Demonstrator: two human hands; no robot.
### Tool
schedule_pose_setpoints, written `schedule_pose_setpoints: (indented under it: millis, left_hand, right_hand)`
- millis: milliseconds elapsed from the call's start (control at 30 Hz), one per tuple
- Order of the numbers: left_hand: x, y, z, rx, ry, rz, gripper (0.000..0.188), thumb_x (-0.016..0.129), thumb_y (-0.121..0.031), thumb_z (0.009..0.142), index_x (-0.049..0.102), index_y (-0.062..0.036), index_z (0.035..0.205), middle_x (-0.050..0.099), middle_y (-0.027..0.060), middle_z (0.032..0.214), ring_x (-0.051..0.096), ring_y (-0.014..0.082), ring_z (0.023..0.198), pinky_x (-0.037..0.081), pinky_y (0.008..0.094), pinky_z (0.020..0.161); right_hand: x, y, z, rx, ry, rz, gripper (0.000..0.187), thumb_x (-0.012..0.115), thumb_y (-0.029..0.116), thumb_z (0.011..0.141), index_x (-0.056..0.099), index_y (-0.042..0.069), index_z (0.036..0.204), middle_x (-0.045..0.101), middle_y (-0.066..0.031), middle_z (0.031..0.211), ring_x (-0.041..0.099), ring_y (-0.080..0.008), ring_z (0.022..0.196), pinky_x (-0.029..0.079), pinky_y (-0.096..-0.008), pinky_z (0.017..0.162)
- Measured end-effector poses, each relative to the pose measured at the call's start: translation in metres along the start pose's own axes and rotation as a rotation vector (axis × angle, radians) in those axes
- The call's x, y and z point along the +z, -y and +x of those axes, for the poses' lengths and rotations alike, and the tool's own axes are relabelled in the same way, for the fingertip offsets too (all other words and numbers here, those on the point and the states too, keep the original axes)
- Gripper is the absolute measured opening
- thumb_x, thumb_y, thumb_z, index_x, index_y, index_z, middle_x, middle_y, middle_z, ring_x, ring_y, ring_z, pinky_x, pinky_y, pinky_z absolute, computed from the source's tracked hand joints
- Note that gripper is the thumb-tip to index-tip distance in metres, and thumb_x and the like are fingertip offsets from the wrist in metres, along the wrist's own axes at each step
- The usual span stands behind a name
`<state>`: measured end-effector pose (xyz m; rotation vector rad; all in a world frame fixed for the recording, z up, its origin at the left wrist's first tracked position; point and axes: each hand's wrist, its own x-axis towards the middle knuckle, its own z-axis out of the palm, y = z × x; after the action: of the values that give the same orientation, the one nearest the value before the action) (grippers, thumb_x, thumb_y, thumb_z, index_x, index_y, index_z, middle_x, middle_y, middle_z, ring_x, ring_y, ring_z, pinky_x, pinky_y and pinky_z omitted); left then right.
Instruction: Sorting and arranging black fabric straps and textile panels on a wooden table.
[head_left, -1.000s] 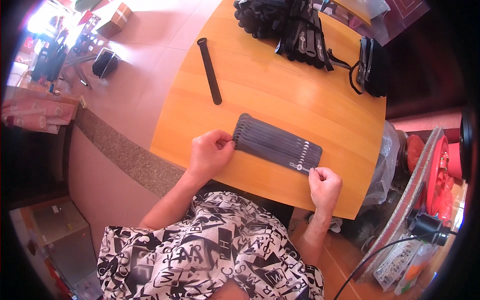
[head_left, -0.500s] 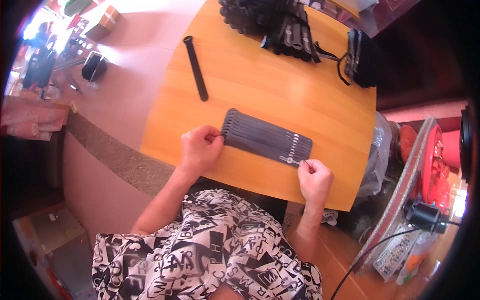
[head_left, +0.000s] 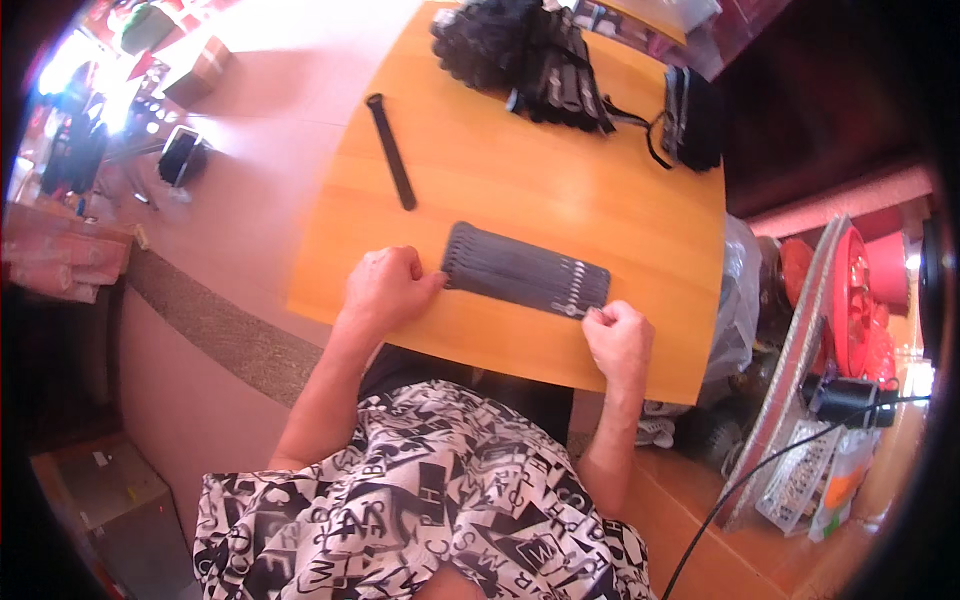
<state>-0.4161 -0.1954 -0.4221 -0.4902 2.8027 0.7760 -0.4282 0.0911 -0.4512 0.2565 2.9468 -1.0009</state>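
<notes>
Several dark grey straps (head_left: 515, 262) lie overlapped side by side on the wooden table (head_left: 500, 185), like a fan of thin strips. Each has a looped left end and a small white mark near its right end. My left hand (head_left: 382, 288) is closed in a pinch at the looped end of the strap closest to me. At the marked end of that same strap, my right hand (head_left: 622, 345) pinches too. The fingers partly cover both ends. A single black strap (head_left: 391, 155) lies apart, beyond my left hand.
Black bundled straps (head_left: 555, 80) are heaped at the table's far side, and another black bundle (head_left: 692, 118) with a thin cord lies at the far right. Right of the table are a clear plastic bag (head_left: 735, 290) and a black cable (head_left: 735, 495). A cardboard box (head_left: 198, 70) stands far left.
The whole view has shifted slightly. My hands stay at the two ends of the near strap, and the fanned straps keep about the same arrangement.
</notes>
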Motion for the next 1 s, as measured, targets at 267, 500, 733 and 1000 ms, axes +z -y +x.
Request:
schedule_pose_setpoints:
  millis: [267, 500, 733, 1000]
  left_hand:
    - [0.005, 0.018, -0.004, 0.014, -0.112, -0.203, 0.038, 0.071, -0.036, 0.078, 0.066, -0.0006, 0.089, 0.066, 0.0161, 0.076, 0.066, 0.0316, 0.077, 0.052, 0.0421, 0.071]
    - [0.025, -0.034, -0.011, 0.607, -0.248, -0.597, 0.054, 0.050, -0.029, 0.095, 0.037, -0.0011, 0.140, 0.038, 0.0255, 0.142, 0.035, 0.0403, 0.133, 0.032, 0.0439, 0.108]
    - [0.062, -0.017, 0.016, 0.664, -0.127, -0.153, 0.060, 0.037, -0.044, 0.098, 0.037, -0.0023, 0.140, 0.022, 0.0301, 0.149, 0.013, 0.0439, 0.141, 0.010, 0.0492, 0.115]
    - [0.050, -0.019, 0.013, 0.652, -0.139, -0.267, 0.045, 0.047, -0.033, 0.096, 0.050, -0.0015, 0.128, 0.039, 0.0260, 0.139, 0.032, 0.0386, 0.134, 0.023, 0.0462, 0.111]
  right_hand:
    - [-0.027, 0.015, -0.012, 0.027, -0.055, -0.140, 0.030, 0.073, 0.022, 0.077, 0.060, 0.000, 0.094, 0.063, -0.0189, 0.073, 0.062, -0.0378, 0.068, 0.049, -0.0454, 0.063]
    - [0.049, 0.102, -0.006, -0.784, 0.015, 0.076, 0.026, 0.057, 0.006, 0.079, 0.058, -0.002, 0.104, 0.057, -0.0195, 0.109, 0.052, -0.0370, 0.105, 0.044, -0.0446, 0.090]
    - [0.048, 0.038, 0.007, -0.698, 0.094, -0.332, 0.060, 0.058, 0.030, 0.087, 0.041, -0.004, 0.134, 0.037, -0.0234, 0.142, 0.032, -0.0378, 0.134, 0.025, -0.0468, 0.111]
    - [0.021, 0.016, 0.012, -0.665, 0.063, -0.256, 0.059, 0.060, 0.024, 0.089, 0.039, -0.006, 0.135, 0.031, -0.0277, 0.145, 0.028, -0.0399, 0.138, 0.024, -0.0482, 0.113]
